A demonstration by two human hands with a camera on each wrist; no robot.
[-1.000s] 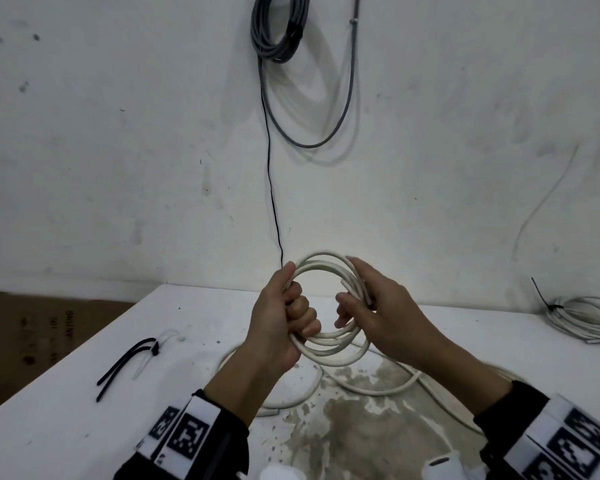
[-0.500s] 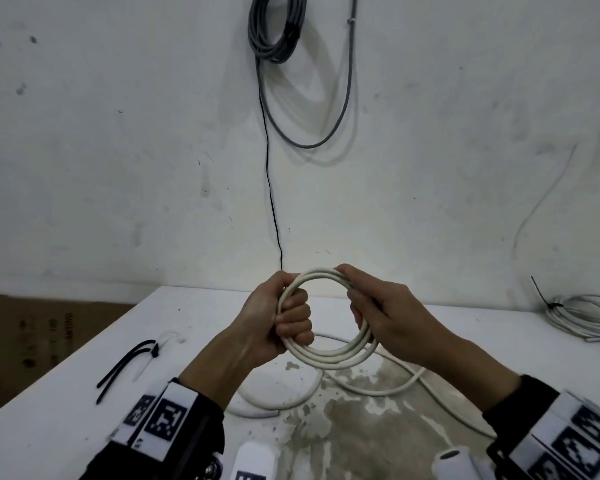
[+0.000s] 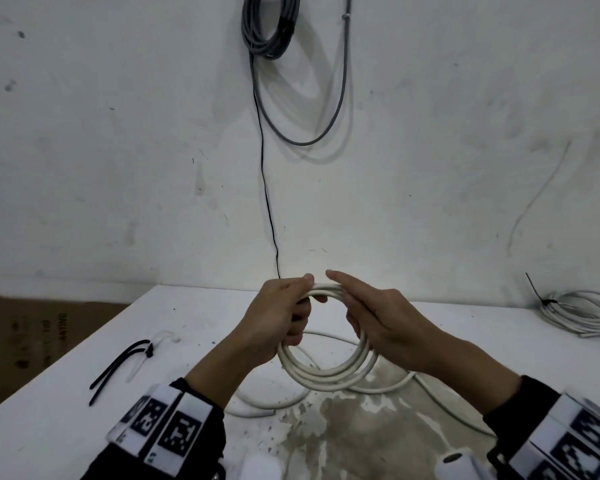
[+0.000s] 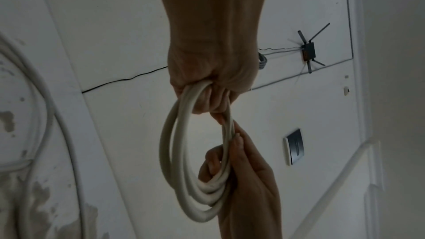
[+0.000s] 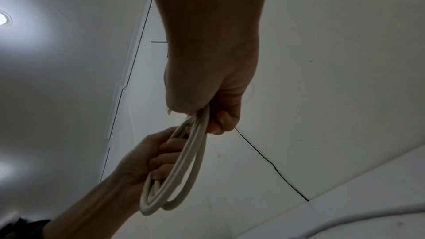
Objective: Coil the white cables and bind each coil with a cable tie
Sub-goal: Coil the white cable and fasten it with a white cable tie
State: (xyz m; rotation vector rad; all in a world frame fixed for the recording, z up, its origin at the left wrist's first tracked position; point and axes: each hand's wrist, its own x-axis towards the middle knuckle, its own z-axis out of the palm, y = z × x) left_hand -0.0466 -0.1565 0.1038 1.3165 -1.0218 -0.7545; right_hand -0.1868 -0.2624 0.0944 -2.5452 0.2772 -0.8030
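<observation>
I hold a coil of white cable (image 3: 326, 377) (image 4: 170, 154) (image 5: 184, 170) upright above the table (image 3: 84, 393). My left hand (image 3: 281, 317) (image 4: 207, 94) grips the coil's left side, fingers curled through the loop. On the right side my right hand (image 3: 371, 320) (image 5: 214, 110) holds the strands, index finger stretched along the top. The loose tail of the cable (image 3: 274, 403) trails on the table below the coil. A black cable tie (image 3: 122, 365) lies on the table to the left.
A finished white coil (image 3: 579, 313) bound with black ties lies at the table's far right. Grey cable (image 3: 271, 26) hangs in loops on the wall behind, with a thin black wire (image 3: 267, 188) running down. The tabletop near me is worn and stained (image 3: 354, 438).
The coil has been turned and lowered slightly. My right hand slid up along the right side, its index finger now reaching the top. More of the tail is drawn into the coil.
</observation>
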